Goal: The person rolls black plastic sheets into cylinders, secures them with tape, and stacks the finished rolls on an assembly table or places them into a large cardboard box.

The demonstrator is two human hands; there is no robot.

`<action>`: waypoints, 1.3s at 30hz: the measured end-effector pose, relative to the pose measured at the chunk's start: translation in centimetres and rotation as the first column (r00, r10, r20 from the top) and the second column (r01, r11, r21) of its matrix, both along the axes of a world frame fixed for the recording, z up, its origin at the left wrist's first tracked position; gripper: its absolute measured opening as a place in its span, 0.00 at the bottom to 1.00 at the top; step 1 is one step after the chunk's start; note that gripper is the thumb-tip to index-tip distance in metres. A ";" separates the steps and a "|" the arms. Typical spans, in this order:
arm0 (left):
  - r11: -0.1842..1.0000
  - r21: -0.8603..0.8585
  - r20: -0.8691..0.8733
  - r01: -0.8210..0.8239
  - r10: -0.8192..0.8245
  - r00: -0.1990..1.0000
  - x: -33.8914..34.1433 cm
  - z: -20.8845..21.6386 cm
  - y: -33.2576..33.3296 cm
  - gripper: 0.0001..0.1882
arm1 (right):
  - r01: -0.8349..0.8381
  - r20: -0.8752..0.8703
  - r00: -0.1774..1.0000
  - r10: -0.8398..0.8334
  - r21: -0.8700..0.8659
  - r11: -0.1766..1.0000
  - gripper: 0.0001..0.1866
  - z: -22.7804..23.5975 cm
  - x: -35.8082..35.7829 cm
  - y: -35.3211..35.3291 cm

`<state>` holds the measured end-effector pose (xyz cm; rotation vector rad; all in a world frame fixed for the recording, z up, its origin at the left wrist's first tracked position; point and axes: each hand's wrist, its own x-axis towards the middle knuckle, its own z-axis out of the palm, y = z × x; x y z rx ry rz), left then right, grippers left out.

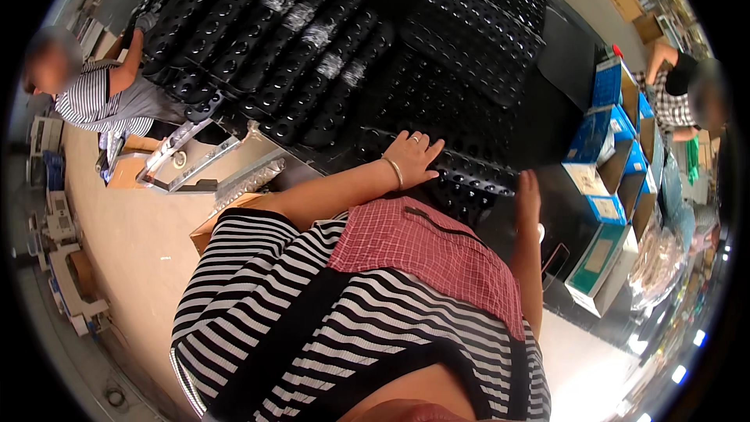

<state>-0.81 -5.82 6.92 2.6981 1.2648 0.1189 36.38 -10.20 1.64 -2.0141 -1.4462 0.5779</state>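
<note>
I record one studded black strip (473, 174) at the near side of a pile of similar black pieces (476, 39) on the dark table (543, 141), directly ahead of the wearer. The left hand (414, 158) lies palm down at the strip's left part, fingers spread. The right hand (528, 191) stands on edge at its right end, fingers straight and close together; whether it touches, I cannot tell. The hands are well apart, neither clamped on anything.

Handling, in my judgement: the gloss suggests smooth plastic, light, bendable along its length, slippery under bare skin, and more liable to crease than break. I advise holding both ends, thumbs on the long edges. The film-wrapped bundles (301, 16) to the left I rate heavier and stiffer.
</note>
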 end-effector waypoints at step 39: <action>0.996 -0.089 0.155 0.029 -0.015 0.988 -2.9 -0.3 0.5 0.42 | 0.113 -0.134 0.981 -0.138 -0.179 0.977 0.30 3.7 -0.8 -1.6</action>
